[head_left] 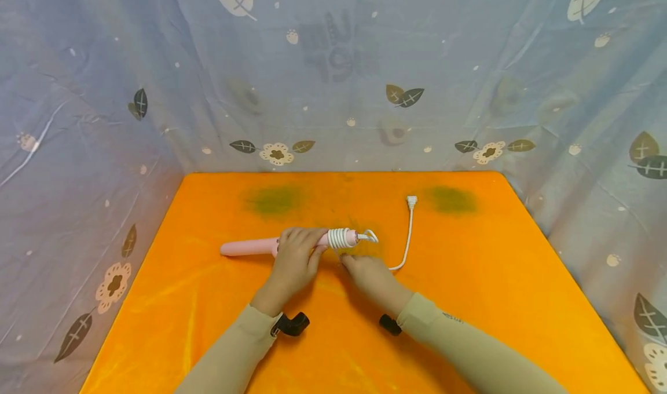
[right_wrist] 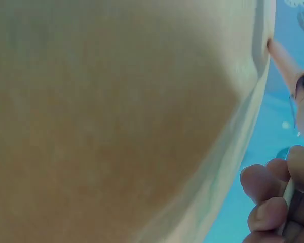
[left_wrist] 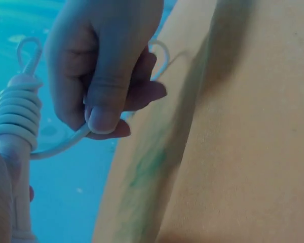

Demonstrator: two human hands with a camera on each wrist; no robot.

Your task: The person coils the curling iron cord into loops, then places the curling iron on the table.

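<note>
A pink hair iron (head_left: 250, 247) lies across the middle of the table in the head view, its long barrel pointing left. My left hand (head_left: 294, 261) grips its handle just left of the coils. Several turns of white cord (head_left: 339, 238) circle the handle's right end, and a small loop of the cord stands out past the tip. Close by on the right, my right hand (head_left: 375, 281) pinches the cord (left_wrist: 61, 148) between thumb and fingers, with a short length running from there to the coils in the left wrist view. The handle is partly hidden under the left fingers.
From the right hand, the cord's free length bends up over the orange tabletop (head_left: 469, 266) to a white plug (head_left: 411, 201) near the back. Dark green stains (head_left: 452, 199) mark the cloth. A patterned curtain (head_left: 344, 92) hangs behind and at both sides.
</note>
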